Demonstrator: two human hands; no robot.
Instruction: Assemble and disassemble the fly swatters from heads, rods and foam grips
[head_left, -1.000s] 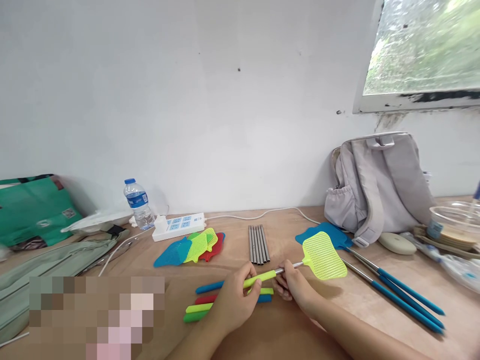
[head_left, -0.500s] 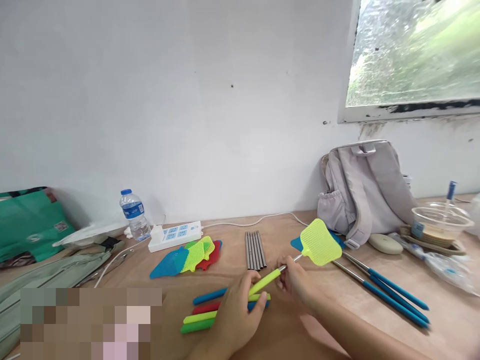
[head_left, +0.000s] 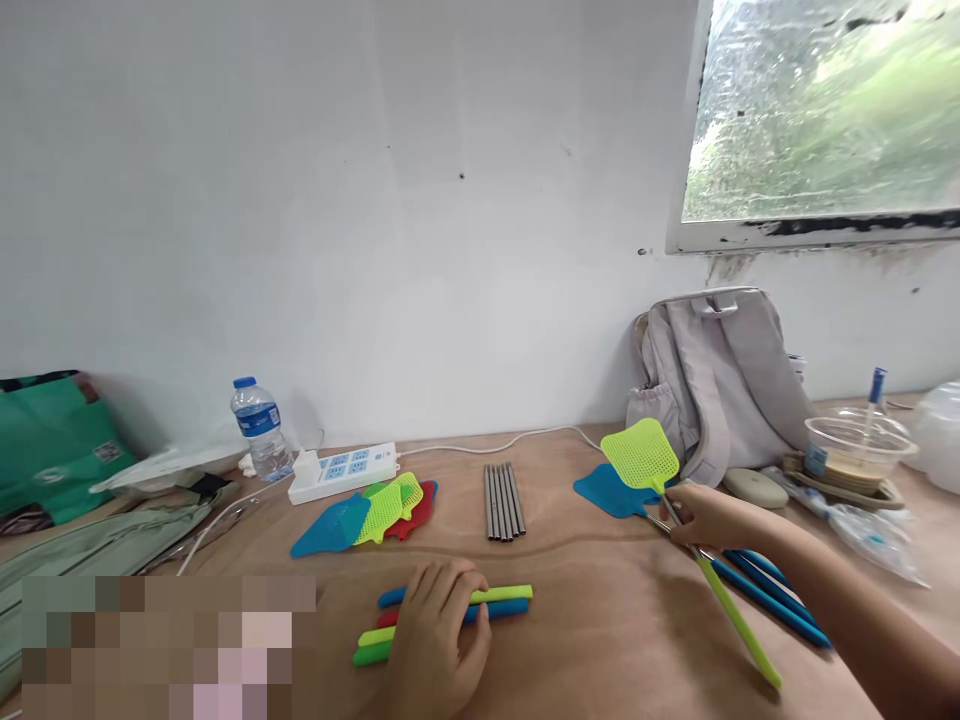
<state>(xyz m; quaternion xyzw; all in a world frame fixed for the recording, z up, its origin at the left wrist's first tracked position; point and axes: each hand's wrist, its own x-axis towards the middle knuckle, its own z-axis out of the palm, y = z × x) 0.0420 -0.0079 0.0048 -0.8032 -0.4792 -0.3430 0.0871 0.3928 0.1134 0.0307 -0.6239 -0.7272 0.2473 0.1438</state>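
Observation:
My right hand is closed around the metal shaft of a yellow-green fly swatter, just below its mesh head. The swatter's yellow handle slants down to the right. Beneath it are blue fly swatters, whose blue handles lie partly behind my right forearm. My left hand lies palm down over several coloured handle tubes, its fingers loosely bent and the thumb apart. A green tube, a yellow tube and a blue tube stick out around it; their middles are hidden.
Several metal rods lie side by side mid-table. Loose coloured swatter heads overlap near a white power strip. A water bottle stands by the wall. On the right are a grey backpack and a plastic cup.
My right hand has carried the yellow swatter rightward over the blue ones. My left hand has let go of its handle and come down on the tubes.

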